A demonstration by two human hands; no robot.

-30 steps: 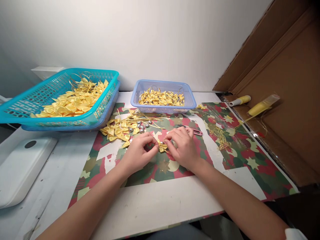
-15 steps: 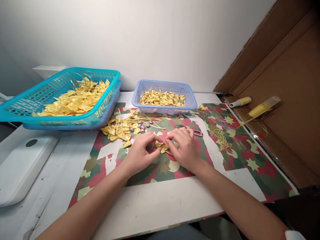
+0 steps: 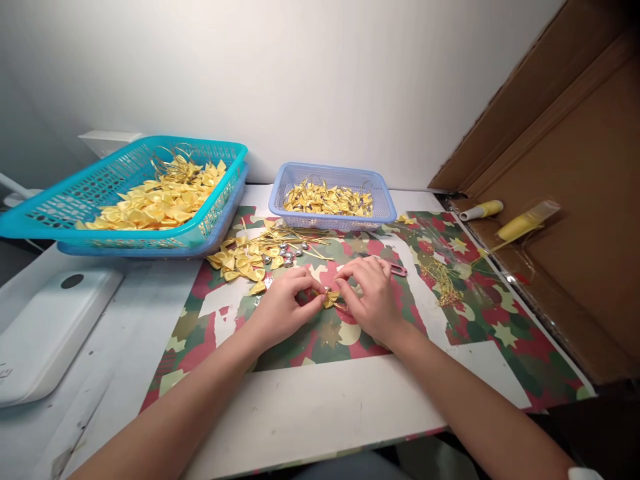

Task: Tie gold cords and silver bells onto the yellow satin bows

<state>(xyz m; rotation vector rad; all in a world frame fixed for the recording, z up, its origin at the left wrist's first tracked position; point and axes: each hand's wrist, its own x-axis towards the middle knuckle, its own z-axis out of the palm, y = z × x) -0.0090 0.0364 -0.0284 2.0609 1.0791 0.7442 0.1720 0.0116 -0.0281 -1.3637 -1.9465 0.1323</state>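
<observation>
At the frame's centre, the left hand (image 3: pixel 287 303) and right hand (image 3: pixel 370 297) pinch a small glossy yellow ribbon bow (image 3: pixel 331 300) from either side, seemingly an adjusting or fastening step, so the next move calls for steady, fine finger control.

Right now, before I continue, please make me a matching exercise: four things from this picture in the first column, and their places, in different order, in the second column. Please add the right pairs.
Things
1. Small shiny yellow ribbon bow
2. Small shiny silver pieces
3. Turquoise openwork plastic basket
4. Flat white box with a dark round spot

Places
A. On top of a blue plastic basket
B. Directly on the white tabletop, near the picture's left edge
C. Between the left hand and the right hand
D. Beside loose yellow ribbon bows

Right pairs: 1-C, 2-D, 3-A, 4-B
</observation>
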